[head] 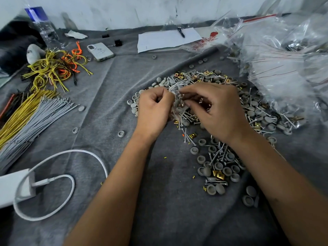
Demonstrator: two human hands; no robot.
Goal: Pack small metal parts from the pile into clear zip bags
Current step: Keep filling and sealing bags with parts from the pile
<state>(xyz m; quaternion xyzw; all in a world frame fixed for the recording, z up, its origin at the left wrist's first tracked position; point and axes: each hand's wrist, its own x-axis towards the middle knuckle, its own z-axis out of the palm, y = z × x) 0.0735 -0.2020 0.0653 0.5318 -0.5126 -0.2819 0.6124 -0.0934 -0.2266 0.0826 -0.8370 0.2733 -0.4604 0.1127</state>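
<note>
Near left, a white cable (58, 178) loops on the grey cloth (159, 201). Over the pile (230, 107) mid-table, the left hand (153, 110) and right hand (214, 107), fingers curled, pinch one small clear bag (177, 102) between them. More bags (284, 68) heap far right.

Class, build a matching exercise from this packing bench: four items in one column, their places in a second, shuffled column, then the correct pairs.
Items:
1. phone
2. pen
3. white cable
4. water bottle

Places:
A. lying on the sheet of paper
B. looped on the cloth, near left
C. standing at the far left by the wall
D. flat on the cloth beside the orange cords

Pairs: 1-D, 2-A, 3-B, 4-C
</note>
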